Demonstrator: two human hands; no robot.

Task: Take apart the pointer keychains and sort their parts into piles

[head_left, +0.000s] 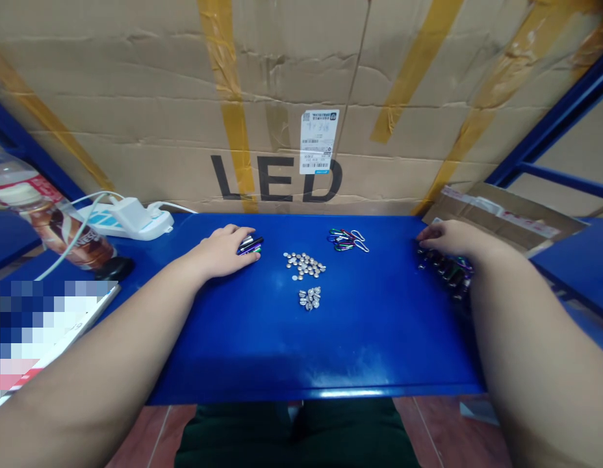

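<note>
At the left of the blue table, my left hand (228,250) rests with thumb and fingers apart, curved around a small pile of slim coloured tubes (250,245). The tubes lie on the tabletop. On the far right, my right hand (445,235) has its fingers curled down at the edge of a pile of dark shiny pieces (448,270); what its fingertips hold is hidden and blurred. Between the hands lie coloured carabiners (347,240), a spread of small round metal discs (304,265) and a cluster of silver metal pieces (310,298).
A large cardboard box (175,156) marked LED stands behind the blue table (370,344). Leftward are a drink bottle (67,227), a white power strip (155,222) with cables and a partly pixelated booklet (82,325). A cardboard piece (501,214) is at the right.
</note>
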